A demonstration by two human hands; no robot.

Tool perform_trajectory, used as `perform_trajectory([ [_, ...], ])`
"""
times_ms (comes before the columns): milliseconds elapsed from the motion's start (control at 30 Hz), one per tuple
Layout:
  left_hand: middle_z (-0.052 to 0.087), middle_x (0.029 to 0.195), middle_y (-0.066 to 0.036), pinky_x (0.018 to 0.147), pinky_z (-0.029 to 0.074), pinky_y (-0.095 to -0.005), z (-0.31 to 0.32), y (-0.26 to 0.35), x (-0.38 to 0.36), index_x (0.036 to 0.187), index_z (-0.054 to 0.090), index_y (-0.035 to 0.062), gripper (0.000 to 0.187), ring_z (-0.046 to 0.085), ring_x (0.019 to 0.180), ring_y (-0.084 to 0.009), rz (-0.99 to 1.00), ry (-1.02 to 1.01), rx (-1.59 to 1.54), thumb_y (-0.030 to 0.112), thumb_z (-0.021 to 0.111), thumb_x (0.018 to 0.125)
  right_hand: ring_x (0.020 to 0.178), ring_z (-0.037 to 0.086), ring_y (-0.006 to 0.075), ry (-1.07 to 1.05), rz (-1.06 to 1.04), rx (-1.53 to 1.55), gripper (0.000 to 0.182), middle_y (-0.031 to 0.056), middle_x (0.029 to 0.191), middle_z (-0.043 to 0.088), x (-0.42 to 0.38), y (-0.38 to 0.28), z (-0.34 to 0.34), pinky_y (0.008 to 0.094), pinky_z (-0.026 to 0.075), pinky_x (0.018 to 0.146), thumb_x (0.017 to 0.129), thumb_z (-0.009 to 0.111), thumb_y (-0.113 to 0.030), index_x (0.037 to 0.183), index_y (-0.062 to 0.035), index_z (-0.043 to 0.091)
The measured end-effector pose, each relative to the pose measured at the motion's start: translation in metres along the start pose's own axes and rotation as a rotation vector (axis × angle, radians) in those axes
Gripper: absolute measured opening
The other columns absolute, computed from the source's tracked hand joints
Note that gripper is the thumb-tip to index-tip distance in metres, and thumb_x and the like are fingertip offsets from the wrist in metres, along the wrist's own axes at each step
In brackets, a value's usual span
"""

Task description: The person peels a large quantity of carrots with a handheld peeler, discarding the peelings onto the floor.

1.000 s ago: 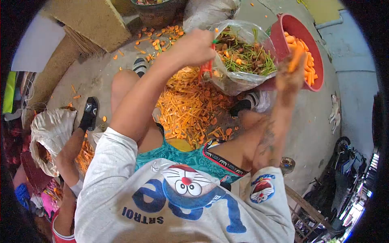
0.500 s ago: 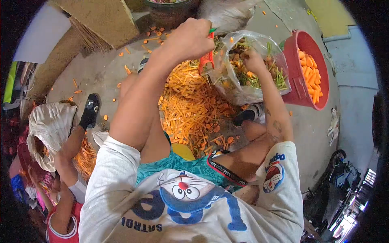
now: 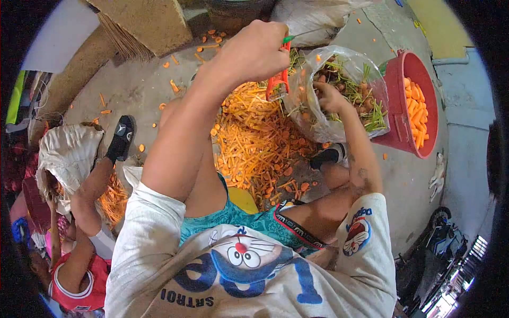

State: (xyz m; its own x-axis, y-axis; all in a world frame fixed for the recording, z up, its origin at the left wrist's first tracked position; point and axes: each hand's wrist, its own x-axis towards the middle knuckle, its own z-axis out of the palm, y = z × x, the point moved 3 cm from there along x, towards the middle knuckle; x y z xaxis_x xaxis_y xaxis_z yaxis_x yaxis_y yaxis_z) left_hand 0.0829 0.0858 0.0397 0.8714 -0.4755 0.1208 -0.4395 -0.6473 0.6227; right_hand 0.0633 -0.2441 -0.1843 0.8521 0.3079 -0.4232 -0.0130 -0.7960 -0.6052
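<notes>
My left hand (image 3: 260,50) is closed around a red tool (image 3: 278,79) with an open frame at its lower end; a small green part shows beside the fingers. Below it lies a pile of orange peelings and cut pieces (image 3: 246,138). On the right, my right hand (image 3: 331,99) is inside the opening of a clear plastic bag (image 3: 313,124). Its fingers are bent, and whether they hold anything is unclear. Brown-orange carrots with green stems (image 3: 363,95) fill the bag.
A red bucket (image 3: 392,100) of peeled carrots (image 3: 417,114) stands right of the bag. A whitish sack (image 3: 313,18) lies behind it. At left are another person's leg (image 3: 90,193), a white sack (image 3: 69,151) and more peelings (image 3: 113,199). A motorcycle (image 3: 442,238) is at lower right.
The whole view has shifted slightly. My right hand has moved toward the left side of the bag's opening. My left hand still grips the red tool.
</notes>
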Motion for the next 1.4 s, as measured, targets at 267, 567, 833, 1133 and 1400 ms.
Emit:
perform_trajectory([
  [267, 0.069, 0.091, -0.029, 0.078, 0.054, -0.0483, 0.004, 0.006, -0.001, 0.103, 0.067, -0.0028, 0.029, 0.069, 0.087, -0.0456, 0.046, 0.027, -0.029, 0.019, 0.066, 0.084, 0.116, 0.065, 0.031, 0.251, 0.004, 0.071, 0.044, 0.021, 0.125, 0.069, -0.032, -0.015, -0.015, 0.0381, 0.049, 0.099, 0.085, 0.071, -0.011, 0.127, 0.0016, 0.064],
  [567, 0.07, 0.091, -0.029, 0.08, 0.055, -0.0504, 0.03, 0.042, -0.007, 0.107, 0.067, -0.0027, 0.031, 0.069, 0.09, -0.0456, 0.143, 0.036, 0.025, 0.019, 0.067, 0.085, 0.088, 0.063, 0.007, 0.684, -0.105, 0.645, 0.034, 0.002, 0.099, 0.072, -0.132, -0.127, -0.076, 0.0232, 0.049, 0.078, 0.102, 0.066, -0.032, 0.119, -0.0026, 0.071],
  [833, 0.07, 0.088, -0.03, 0.082, 0.057, -0.0529, 0.061, 0.064, -0.013, 0.094, 0.067, -0.0077, 0.029, 0.071, 0.088, -0.0457, 0.242, -0.096, 0.03, 0.015, 0.064, 0.077, 0.082, 0.063, 0.0102, 0.733, -0.266, 0.406, 0.032, 0.007, 0.087, 0.071, -0.185, -0.202, -0.028, 0.0267, 0.05, 0.08, 0.094, 0.073, -0.024, 0.11, 0.0039, 0.072],
  [1133, 0.068, 0.089, -0.033, 0.084, 0.054, -0.0537, 0.061, 0.089, -0.024, 0.1, 0.066, -0.0059, 0.029, 0.068, 0.09, -0.0494, 0.192, -0.063, 0.026, 0.015, 0.063, 0.081, 0.083, 0.066, 0.0142, 0.802, -0.06, 0.369, 0.034, 0.0125, 0.091, 0.075, -0.2, -0.173, -0.034, 0.032, 0.052, 0.079, 0.087, 0.081, -0.024, 0.103, 0.0058, 0.074],
  [1400, 0.069, 0.094, -0.031, 0.084, 0.054, -0.0529, 0.064, 0.062, -0.006, 0.106, 0.065, -0.0058, 0.033, 0.068, 0.095, -0.0468, 0.093, -0.213, 0.102, 0.019, 0.068, 0.084, 0.079, 0.068, 0.0148, 0.975, -0.206, 0.611, 0.027, 0.0099, 0.093, 0.074, -0.208, -0.176, -0.039, 0.0286, 0.053, 0.075, 0.087, 0.08, -0.012, 0.105, 0.0047, 0.07],
])
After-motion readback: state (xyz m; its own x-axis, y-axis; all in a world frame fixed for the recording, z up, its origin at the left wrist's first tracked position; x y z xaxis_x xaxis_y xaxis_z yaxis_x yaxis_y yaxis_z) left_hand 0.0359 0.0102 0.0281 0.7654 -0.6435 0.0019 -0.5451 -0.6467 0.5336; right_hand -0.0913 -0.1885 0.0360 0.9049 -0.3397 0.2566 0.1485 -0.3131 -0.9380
